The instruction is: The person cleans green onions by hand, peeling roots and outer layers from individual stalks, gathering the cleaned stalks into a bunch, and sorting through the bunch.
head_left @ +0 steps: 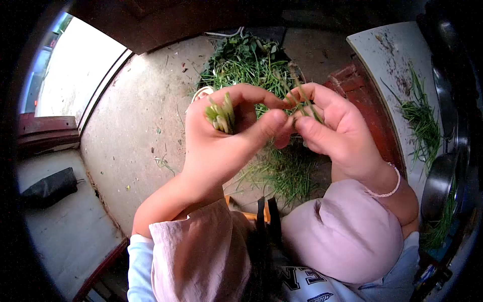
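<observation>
My left hand (209, 148) is closed around a bunch of green stems (220, 115), their pale cut-looking ends poking out beside the thumb. Its thumb and forefinger reach across to meet the fingertips of my right hand (344, 133). Between the right thumb and fingers a few thin green stalks (306, 103) are pinched, with their ends sticking up and away from me. What exactly lies where the two sets of fingertips meet is hidden. Beyond both hands lies a large heap of green grass-like leaves (246, 65) on the floor.
More loose greens (289, 173) lie below my hands. At right, a pale board (375, 50) carries dirt crumbs and a clump of greens (420, 118), near a dark pan (438, 183). A black object (49, 187) rests on a grey ledge at left, near a bright doorway (83, 63).
</observation>
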The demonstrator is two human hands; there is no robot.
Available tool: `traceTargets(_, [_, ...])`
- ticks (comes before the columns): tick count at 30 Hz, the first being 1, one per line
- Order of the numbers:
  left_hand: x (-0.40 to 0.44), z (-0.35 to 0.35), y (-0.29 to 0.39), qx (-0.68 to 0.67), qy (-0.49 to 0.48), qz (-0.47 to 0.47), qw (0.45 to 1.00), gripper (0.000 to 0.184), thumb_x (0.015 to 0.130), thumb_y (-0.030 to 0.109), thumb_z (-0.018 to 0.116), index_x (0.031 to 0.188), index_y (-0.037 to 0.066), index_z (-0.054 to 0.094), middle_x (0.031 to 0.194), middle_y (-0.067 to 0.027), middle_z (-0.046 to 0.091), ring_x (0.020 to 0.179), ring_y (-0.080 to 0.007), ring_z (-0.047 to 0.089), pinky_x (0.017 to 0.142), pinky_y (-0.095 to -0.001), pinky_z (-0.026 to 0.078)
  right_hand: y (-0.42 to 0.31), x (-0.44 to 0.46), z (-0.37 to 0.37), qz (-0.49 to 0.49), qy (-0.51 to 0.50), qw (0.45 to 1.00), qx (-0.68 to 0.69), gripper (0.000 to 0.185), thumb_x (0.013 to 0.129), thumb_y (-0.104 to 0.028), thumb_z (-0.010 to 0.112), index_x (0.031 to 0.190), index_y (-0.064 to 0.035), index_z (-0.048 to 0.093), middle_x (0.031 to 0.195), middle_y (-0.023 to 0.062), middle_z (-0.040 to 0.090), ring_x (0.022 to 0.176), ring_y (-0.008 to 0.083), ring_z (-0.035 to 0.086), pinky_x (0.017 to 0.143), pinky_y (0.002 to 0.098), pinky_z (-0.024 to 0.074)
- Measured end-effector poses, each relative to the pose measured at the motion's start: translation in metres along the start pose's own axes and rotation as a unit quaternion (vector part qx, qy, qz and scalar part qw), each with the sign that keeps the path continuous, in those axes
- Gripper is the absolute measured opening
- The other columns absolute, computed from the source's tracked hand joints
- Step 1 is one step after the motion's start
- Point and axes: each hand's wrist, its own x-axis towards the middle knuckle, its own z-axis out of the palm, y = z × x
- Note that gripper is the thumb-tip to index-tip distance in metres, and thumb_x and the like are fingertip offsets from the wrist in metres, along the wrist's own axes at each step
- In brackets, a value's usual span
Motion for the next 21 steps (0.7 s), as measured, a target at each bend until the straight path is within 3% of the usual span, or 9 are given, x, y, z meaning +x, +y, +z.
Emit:
traceTargets(1, [-0.001, 0.001, -0.002, -0.018, -0.008, -0.011, 1.000, 0.009, 0.070, 0.004, 0.061, 0.078, 0.000, 0.058, 0.053, 0.0061, 0.045, 0.046, 0.0012, 0.036, 0.040, -0.0140, 0.025, 0.003, 0.000, 0.002, -0.042, 0.026, 0.999, -0.007, 0.027, 0.079, -0.005, 0.049, 0.104, 0.0001, 0.038, 0.077, 0.0036, 0.054, 0.065, 0.0022, 0.046, 0.059, 0.0141, 0.0364])
traceTargets(2, [-0.001, 0.002, -0.003, -0.037, -0.016, -0.022, 0.999, 0.009, 0.070, 0.004, 0.062, 0.077, 0.001, 0.057, 0.054, 0.0061, 0.046, 0.046, 0.0015, 0.036, 0.041, -0.0138, 0.025, -0.002, -0.002, 0.004, -0.008, 0.026, 1.000, -0.011, 0.027, 0.078, -0.002, 0.052, 0.100, -0.0006, 0.038, 0.077, 0.0013, 0.053, 0.078, 0.0032, 0.047, 0.069, 0.0167, 0.0373])
traceTargets(5, [-0.003, 0.003, -0.001, -0.044, -0.030, -0.021, 0.998, 0.008, 0.068, 0.002, 0.062, 0.074, 0.001, 0.056, 0.054, 0.0056, 0.046, 0.049, 0.0007, 0.038, 0.043, -0.0135, 0.026, 0.004, -0.002, 0.001, -0.046, 0.009, 0.995, -0.092, 0.025, 0.079, -0.004, 0.052, 0.098, -0.0009, 0.038, 0.078, 0.0018, 0.053, 0.077, 0.0028, 0.048, 0.068, 0.0160, 0.0375])
traceTargets(7, [-0.003, 0.005, 0.005, -0.074, -0.022, -0.083, 0.994, 0.007, 0.069, 0.000, 0.060, 0.072, 0.001, 0.054, 0.056, 0.0047, 0.045, 0.050, -0.0011, 0.037, 0.044, -0.0141, 0.027, 0.006, -0.001, 0.001, -0.059, 0.011, 0.992, -0.112, 0.022, 0.079, -0.004, 0.052, 0.096, -0.0009, 0.039, 0.080, 0.0025, 0.053, 0.077, 0.0027, 0.048, 0.068, 0.0163, 0.0378])
traceTargets(10, [-0.003, 0.006, 0.004, -0.116, 0.003, -0.043, 0.992, 0.006, 0.072, -0.001, 0.056, 0.072, 0.001, 0.051, 0.058, 0.0044, 0.044, 0.049, -0.0028, 0.036, 0.044, -0.0148, 0.027, 0.005, 0.001, 0.004, -0.038, -0.003, 0.996, -0.083, 0.019, 0.079, -0.005, 0.050, 0.095, -0.0008, 0.040, 0.081, 0.0028, 0.054, 0.076, 0.0039, 0.049, 0.067, 0.0170, 0.0382])
traceTargets(13, [0.000, -0.003, -0.001, -0.057, 0.053, -0.027, 0.997, 0.005, 0.075, 0.000, 0.053, 0.072, 0.001, 0.049, 0.060, 0.0042, 0.044, 0.051, -0.0026, 0.037, 0.045, -0.0149, 0.028, 0.004, 0.001, 0.004, -0.056, 0.017, 0.996, -0.067, 0.015, 0.081, -0.008, 0.047, 0.093, -0.0006, 0.043, 0.079, 0.0029, 0.054, 0.067, 0.0021, 0.046, 0.060, 0.0152, 0.0369])
traceTargets(17, [0.005, -0.014, -0.011, -0.030, 0.131, 0.007, 0.991, 0.005, 0.076, 0.004, 0.054, 0.074, 0.002, 0.050, 0.060, 0.0051, 0.042, 0.052, -0.0010, 0.036, 0.047, -0.0143, 0.029, 0.001, 0.001, -0.001, -0.030, 0.058, 0.994, -0.090, 0.018, 0.082, -0.010, 0.042, 0.095, 0.0009, 0.048, 0.074, 0.0050, 0.055, 0.045, -0.0028, 0.029, 0.040, 0.0124, 0.0216])
traceTargets(19, [0.011, -0.018, -0.018, -0.007, 0.186, 0.018, 0.982, 0.004, 0.075, 0.002, 0.054, 0.075, 0.002, 0.050, 0.062, 0.0049, 0.043, 0.053, -0.0004, 0.036, 0.047, -0.0140, 0.029, 0.001, 0.001, -0.003, -0.035, 0.055, 0.994, -0.089, 0.019, 0.082, -0.010, 0.042, 0.097, 0.0008, 0.048, 0.074, 0.0050, 0.055, 0.043, -0.0027, 0.028, 0.038, 0.0120, 0.0201])
traceTargets(21, [0.012, -0.020, -0.024, 0.016, 0.178, 0.066, 0.982, 0.004, 0.075, 0.001, 0.054, 0.078, 0.001, 0.053, 0.064, 0.0048, 0.044, 0.053, 0.0003, 0.037, 0.046, -0.0133, 0.028, 0.001, 0.000, -0.006, -0.037, 0.050, 0.994, -0.095, 0.020, 0.082, -0.010, 0.041, 0.097, 0.0005, 0.049, 0.072, 0.0050, 0.055, 0.042, -0.0025, 0.028, 0.038, 0.0119, 0.0196])
